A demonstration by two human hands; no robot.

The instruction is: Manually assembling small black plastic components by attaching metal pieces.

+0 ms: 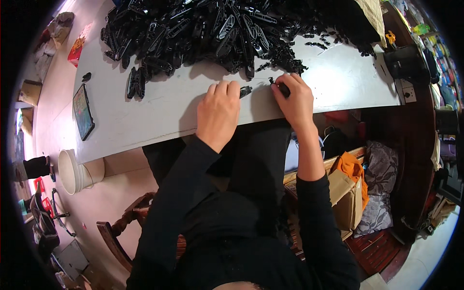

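Note:
My left hand (219,112) is closed around a slim black plastic part (245,91), whose end sticks out past my fingers to the right. Just right of it, my right hand (296,99) pinches a small black plastic clip (272,81) between thumb and fingers. Both hands are over the near side of the white table (159,118), a short gap between them. Beyond them lies a big heap of long black plastic parts (193,36). A pile of small black clips (287,60) sits at the heap's right edge, close to my right hand.
A phone (83,112) lies at the table's left edge. Two black parts (136,83) rest apart from the heap. A white bucket (72,171) stands on the floor to the left. At the right are a bench with a cardboard box (349,198) and a patterned cushion (382,166).

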